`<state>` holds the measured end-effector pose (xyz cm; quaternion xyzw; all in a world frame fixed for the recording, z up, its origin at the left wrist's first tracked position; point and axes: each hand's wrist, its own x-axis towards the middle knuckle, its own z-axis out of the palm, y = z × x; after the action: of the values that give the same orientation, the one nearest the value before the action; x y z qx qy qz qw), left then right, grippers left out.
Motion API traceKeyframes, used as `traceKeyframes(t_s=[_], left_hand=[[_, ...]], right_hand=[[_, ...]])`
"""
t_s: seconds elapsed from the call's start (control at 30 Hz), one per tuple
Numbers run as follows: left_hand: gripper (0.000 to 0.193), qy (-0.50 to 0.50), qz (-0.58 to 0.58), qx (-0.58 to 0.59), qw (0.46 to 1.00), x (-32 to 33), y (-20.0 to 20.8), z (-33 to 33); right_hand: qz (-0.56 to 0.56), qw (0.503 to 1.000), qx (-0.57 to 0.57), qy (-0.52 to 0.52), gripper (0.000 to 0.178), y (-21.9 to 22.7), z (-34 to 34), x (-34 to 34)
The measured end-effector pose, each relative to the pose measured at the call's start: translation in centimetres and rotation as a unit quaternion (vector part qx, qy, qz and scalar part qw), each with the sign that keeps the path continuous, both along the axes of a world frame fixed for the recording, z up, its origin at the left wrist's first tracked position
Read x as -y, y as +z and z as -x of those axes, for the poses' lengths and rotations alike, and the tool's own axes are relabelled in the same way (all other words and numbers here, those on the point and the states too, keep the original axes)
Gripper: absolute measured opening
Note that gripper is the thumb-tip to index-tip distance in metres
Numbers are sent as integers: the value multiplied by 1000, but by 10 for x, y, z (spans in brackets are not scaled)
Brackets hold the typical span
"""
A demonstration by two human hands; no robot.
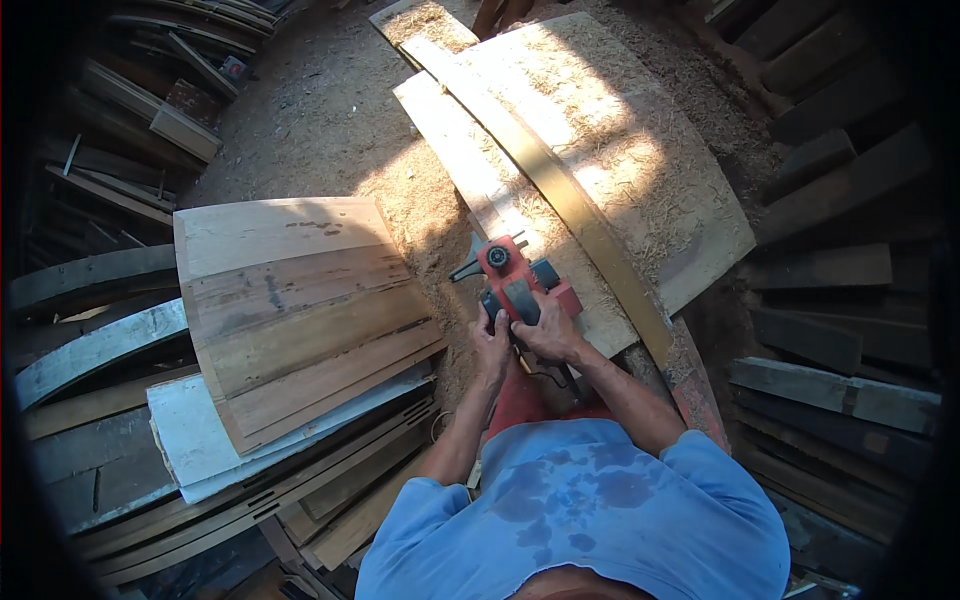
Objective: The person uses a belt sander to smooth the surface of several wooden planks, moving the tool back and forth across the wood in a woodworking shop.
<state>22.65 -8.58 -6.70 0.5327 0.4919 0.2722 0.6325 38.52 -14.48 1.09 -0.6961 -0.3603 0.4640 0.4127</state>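
A red and black electric hand planer sits in front of me, with a dark knob on top and a dark grey spout on its left side. My right hand is wrapped round the rear part of its body. Close beside it, my left hand grips the planer's dark left rear edge, its fingers partly hidden. A long, narrow wooden plank runs away from me just right of the planer. Beneath both lies a wide board strewn with shavings.
Joined wooden boards rest on a white sheet at my left. Stacked timber lines the left side, and dark planks line the right. Sawdust covers the ground ahead. A cord hangs by the planer.
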Motion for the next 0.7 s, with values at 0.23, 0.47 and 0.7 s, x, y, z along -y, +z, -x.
traceKeyframes(t_s=[0.23, 0.47, 0.7], left_hand=[[33, 16, -42, 31, 999, -185, 2, -45], [31, 18, -8, 67, 998, -339, 9, -68], [35, 15, -56, 26, 998, -259, 9, -61]], right_hand=[[-21, 996, -90, -4, 45, 6, -37, -186], [-48, 993, -107, 9, 31, 43, -65, -327], [-43, 995, -87, 0, 39, 35, -54, -257]])
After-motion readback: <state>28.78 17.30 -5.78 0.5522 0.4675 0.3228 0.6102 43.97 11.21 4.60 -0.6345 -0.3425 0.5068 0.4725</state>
